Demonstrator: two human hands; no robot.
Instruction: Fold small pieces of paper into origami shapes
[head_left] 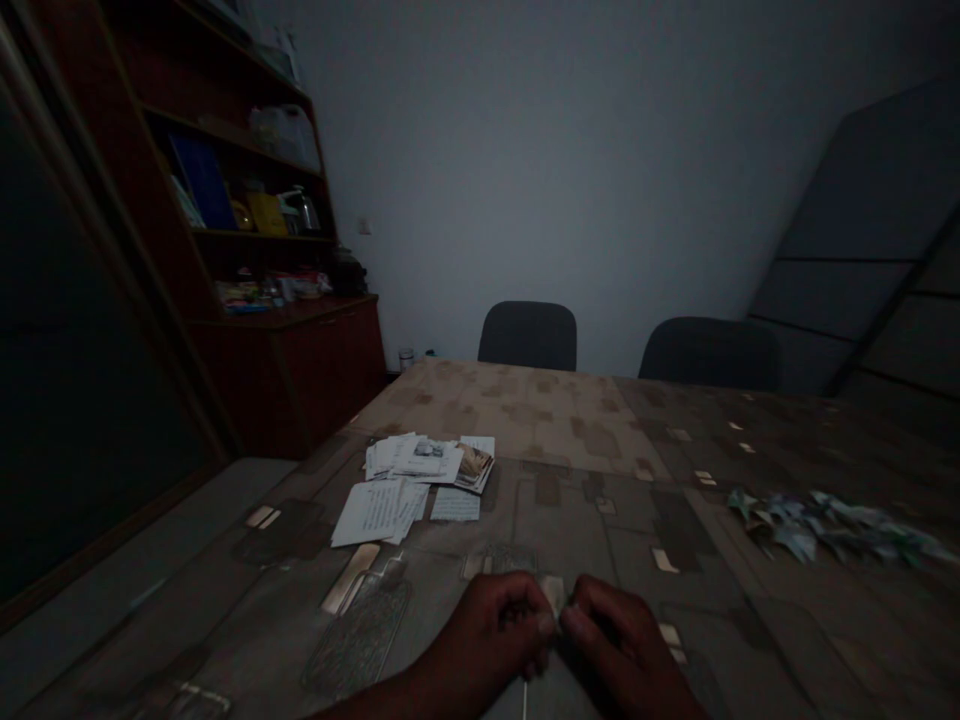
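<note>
My left hand (499, 630) is closed in a pinch on a small piece of pale paper (553, 592), just above the near part of the table. Close beside it, my right hand (622, 640) is closed too, with its fingertips at the paper's other edge. The fingers hide much of the paper, so its full shape does not show. Beyond my hands, to the left, lies a loose spread of printed paper cards (382, 510). Far to the right is a row of folded paper pieces (832, 525) with pointed tips.
A patterned cloth covers the table (570, 420). Two dark chairs (528, 335) stand at its far side, against a pale wall. On the left rises a reddish-brown shelf cabinet (330, 350) holding jars, boxes and bottles. The room is dim.
</note>
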